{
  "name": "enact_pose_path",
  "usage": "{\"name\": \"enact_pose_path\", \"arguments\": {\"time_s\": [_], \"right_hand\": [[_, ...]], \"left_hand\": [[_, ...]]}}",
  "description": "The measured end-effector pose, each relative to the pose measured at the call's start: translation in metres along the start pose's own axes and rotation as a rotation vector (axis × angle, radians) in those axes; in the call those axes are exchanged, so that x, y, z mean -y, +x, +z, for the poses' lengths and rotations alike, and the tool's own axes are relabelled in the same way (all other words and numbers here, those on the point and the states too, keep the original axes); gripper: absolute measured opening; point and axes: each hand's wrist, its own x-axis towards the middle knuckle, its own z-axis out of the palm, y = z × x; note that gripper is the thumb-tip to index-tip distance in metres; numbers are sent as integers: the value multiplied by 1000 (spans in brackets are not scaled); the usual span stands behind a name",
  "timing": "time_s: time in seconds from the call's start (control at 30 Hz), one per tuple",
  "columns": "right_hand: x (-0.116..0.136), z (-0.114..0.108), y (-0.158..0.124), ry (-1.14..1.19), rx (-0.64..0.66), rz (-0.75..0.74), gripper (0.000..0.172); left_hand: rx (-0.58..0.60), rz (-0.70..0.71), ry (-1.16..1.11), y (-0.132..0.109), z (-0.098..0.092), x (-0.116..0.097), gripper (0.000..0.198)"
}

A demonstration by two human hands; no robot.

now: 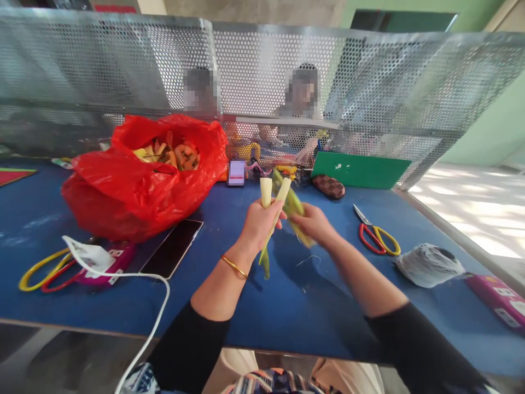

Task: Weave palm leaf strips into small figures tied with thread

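Note:
My left hand point(263, 221) is closed round pale yellow-green strips point(283, 189). Two broad pale ends stick up above the fingers, and thin green pointed ends hang below the palm. Close beside it, my right hand point(309, 221) grips a longer yellow-green bundle point(292, 202), slightly blurred, which slants from upper left to lower right. What the strips are made of cannot be told. Both hands are above the blue table point(238, 306), and a loose white thread point(309, 260) lies below the right hand.
A red plastic bag point(143, 191) of orange and yellow pieces stands left, near a phone point(172, 249) and a white cable point(162, 295). Scissors point(375, 235) and a white twine roll point(429, 265) lie right. Behind a perforated metal screen point(254, 65) sit two people.

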Motion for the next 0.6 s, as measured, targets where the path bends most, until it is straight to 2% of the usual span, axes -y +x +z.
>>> {"name": "enact_pose_path", "arguments": {"time_s": [0.1,0.17,0.2,0.3,0.33,0.43,0.5,0.6], "right_hand": [[30,54,18,241,74,-50,14],[39,72,24,311,68,-63,13],[39,72,25,329,48,-64,14],[26,47,20,500,-5,-12,31],[19,35,15,670,28,21,34],[3,4,-1,1073,140,94,27],[-4,-9,-11,1168,97,162,25],[-14,-20,-22,1190,-42,254,22]], "left_hand": [[-69,-15,-29,3,-1,0,18],[-130,-10,-54,6,-1,1,14],[-149,-10,-69,7,-1,2,13],[-146,-57,-123,8,2,4,13],[-121,-92,-132,6,5,5,13],[-22,-228,-96,0,15,11,17],[46,-301,-54,-3,20,18,25],[63,-271,75,0,18,28,31]]}}
